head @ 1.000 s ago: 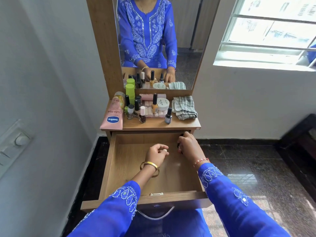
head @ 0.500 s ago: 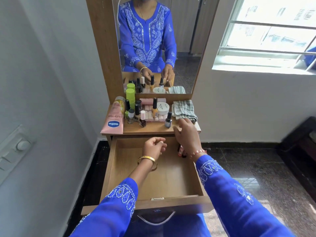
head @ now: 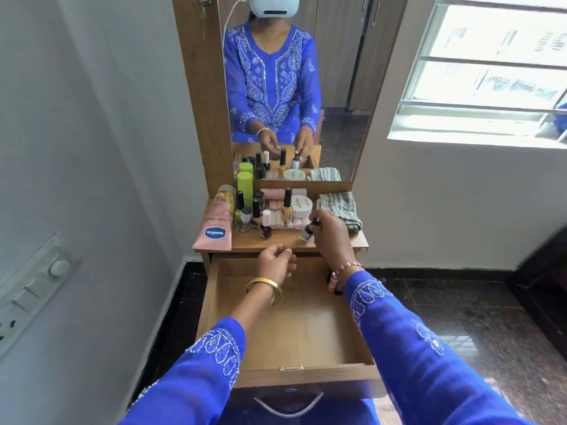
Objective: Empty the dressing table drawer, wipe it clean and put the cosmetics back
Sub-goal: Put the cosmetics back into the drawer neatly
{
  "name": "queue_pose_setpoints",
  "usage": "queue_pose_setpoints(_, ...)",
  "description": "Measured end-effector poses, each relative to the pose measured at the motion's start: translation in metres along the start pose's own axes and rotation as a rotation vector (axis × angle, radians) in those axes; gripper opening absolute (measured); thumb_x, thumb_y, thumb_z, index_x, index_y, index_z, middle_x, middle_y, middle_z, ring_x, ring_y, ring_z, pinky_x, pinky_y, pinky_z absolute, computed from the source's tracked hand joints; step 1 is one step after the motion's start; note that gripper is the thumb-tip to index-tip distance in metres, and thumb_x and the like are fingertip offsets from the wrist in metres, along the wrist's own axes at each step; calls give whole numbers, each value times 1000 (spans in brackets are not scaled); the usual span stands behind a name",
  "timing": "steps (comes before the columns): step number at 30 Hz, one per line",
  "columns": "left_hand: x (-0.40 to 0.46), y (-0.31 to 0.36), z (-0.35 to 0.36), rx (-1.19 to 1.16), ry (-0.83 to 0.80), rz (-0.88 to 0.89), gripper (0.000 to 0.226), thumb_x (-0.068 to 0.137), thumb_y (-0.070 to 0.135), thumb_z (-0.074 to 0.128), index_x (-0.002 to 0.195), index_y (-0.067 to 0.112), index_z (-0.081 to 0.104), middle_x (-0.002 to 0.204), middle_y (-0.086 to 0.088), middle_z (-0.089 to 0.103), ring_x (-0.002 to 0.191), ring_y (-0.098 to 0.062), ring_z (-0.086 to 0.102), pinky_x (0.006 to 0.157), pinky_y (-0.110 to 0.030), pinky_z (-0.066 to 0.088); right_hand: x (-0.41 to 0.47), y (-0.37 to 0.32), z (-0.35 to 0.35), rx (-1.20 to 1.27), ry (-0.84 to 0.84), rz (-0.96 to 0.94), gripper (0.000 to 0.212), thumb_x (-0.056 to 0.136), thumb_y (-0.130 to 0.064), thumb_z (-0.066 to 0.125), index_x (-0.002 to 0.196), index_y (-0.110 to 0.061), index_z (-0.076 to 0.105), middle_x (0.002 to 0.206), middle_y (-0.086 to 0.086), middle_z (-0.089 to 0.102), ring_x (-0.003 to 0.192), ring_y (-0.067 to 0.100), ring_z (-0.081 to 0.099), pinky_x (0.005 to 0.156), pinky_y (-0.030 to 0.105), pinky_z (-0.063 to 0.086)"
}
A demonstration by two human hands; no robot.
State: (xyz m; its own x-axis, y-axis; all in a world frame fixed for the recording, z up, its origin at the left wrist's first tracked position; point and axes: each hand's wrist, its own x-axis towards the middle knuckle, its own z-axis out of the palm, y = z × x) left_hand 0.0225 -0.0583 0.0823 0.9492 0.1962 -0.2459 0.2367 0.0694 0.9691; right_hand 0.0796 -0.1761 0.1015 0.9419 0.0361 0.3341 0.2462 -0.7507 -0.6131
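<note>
Right hand (head: 329,233) grips a small dark-capped glass bottle (head: 309,230) at the front edge of the wooden dressing table top (head: 277,242), beside the folded striped cloth (head: 339,210). Left hand (head: 275,265) hovers loosely curled, apparently holding nothing, over the open wood-grain drawer (head: 294,326); one small bottle (head: 333,282) stands at its right wall.
</note>
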Motion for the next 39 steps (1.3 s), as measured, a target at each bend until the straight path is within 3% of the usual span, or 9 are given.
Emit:
queue_pose_setpoints(4, -2, -1, -3, -113, -32, -134, 31, 97, 39, 33, 100, 14, 51, 81, -6, 58, 51, -15, 58, 42, -21, 50, -24, -6, -6, 227, 14, 11, 7, 82, -6, 66, 88, -7, 62, 76, 0, 61, 68, 10, 53, 63, 11, 42)
queue_pose_setpoints(8, -8, -11, -4, -130, -48, -223, 63, 93, 58, 22, 76, 10, 59, 48, -1, 58, 29, -9, 47, 32, -14, 33, -53, -8, -3, 262, -129, -39, 7, 83, -14, 67, 85, -10, 62, 69, -9, 55, 59, -1, 47, 55, 10, 40)
queue_pose_setpoints(11, -11, -21, -2, -77, 43, -223, 53, 95, 50, 29, 79, 6, 55, 41, 3, 44, 23, -6, 34, 32, -11, 23, -64, -12, 0, 239, -122, -44, 10, 85, -19, 65, 83, -11, 59, 69, -3, 57, 58, 2, 47, 54, 12, 39)
queue_pose_setpoints(15, -15, -25, -3, -103, 23, -241, 47, 97, 39, 28, 65, 8, 45, 30, 6, 34, 20, -7, 27, 32, -9, 19, -72, -12, 0, -117, -115, -228, 22, 92, -31, 52, 89, -9, 53, 80, 7, 64, 74, 23, 56, 62, 35, 42)
queue_pose_setpoints(21, -13, -34, -7, -12, 39, -258, 43, 97, 32, 24, 67, 9, 45, 42, 0, 39, 35, -11, 30, 31, -10, 21, -75, -7, 0, -289, -219, -323, 31, 97, -35, 40, 86, -10, 52, 84, 8, 63, 83, 26, 56, 59, 30, 33)
queue_pose_setpoints(25, -14, -48, -8, 2, 72, -239, 48, 97, 30, 24, 59, 10, 46, 29, 4, 39, 24, -8, 30, 32, -11, 21, -78, -8, 4, -283, -339, -191, 34, 96, -41, 39, 78, -14, 50, 83, 11, 66, 79, 29, 59, 59, 29, 32)
queue_pose_setpoints(30, -14, -56, -5, 78, 137, -123, 44, 96, 36, 32, 63, 14, 49, 51, -4, 44, 41, -18, 40, 41, -20, 29, -82, -2, 5, -27, -417, 67, 31, 94, -39, 45, 74, -15, 46, 66, 0, 53, 65, 20, 49, 60, 32, 35)
queue_pose_setpoints(36, -29, -69, 12, 183, -94, -163, 22, 97, 19, 34, 110, 17, 51, 83, -4, 59, 48, -12, 52, 41, -20, 39, -91, 36, -16, 44, -244, 321, 13, 78, -21, 70, 76, -13, 60, 68, 0, 53, 65, 14, 48, 50, 17, 34)
queue_pose_setpoints(39, -35, -81, 20, 231, -160, -219, 26, 95, 13, 35, 115, 14, 52, 86, -3, 58, 53, -12, 51, 45, -21, 39, -102, 53, -24, -70, -162, 454, 10, 72, -13, 72, 75, -10, 64, 76, 7, 61, 75, 23, 57, 61, 21, 38)
